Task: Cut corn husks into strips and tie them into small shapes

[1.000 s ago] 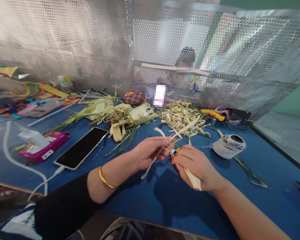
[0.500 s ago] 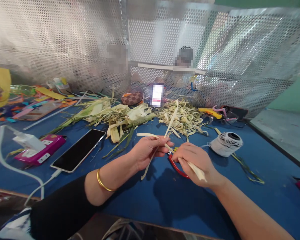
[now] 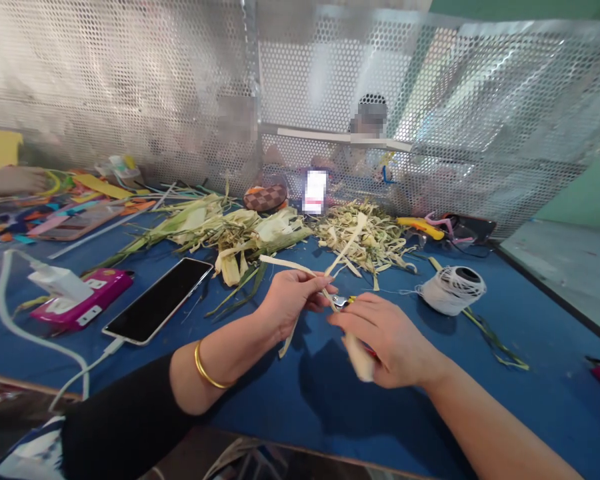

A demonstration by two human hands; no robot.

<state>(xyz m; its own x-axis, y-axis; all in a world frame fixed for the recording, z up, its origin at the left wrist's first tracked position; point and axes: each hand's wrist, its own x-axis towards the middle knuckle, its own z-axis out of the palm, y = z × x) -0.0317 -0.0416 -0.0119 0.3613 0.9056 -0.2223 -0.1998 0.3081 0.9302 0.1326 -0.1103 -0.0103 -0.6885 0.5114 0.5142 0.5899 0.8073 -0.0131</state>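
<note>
My left hand [image 3: 294, 300] pinches narrow pale corn husk strips [image 3: 347, 245] where they cross; their ends point up, left and down. My right hand [image 3: 385, 337] is closed on another part of the husk, whose broad, blurred end [image 3: 359, 358] hangs below the fingers. Between the hands, the metal part of a small hand tool [image 3: 339, 302] shows; the right hand hides most of it, and I cannot tell its exact kind. Beyond my hands lies a heap of curled husk strips [image 3: 365, 233], with larger corn husks [image 3: 220, 230] to its left.
A white thread spool [image 3: 451, 291] stands at the right. On the left lie a phone [image 3: 157, 300] and a magenta power strip [image 3: 83, 300] with a charger. A perforated metal screen [image 3: 320, 80] rises behind the blue table [image 3: 260, 407]. Another person's hand [image 3: 17, 181] is at far left.
My right hand has turned and shifted slightly, swinging the broad husk end down and left. The tool's metal part is more exposed. At far left, the other person's hand has reached further in.
</note>
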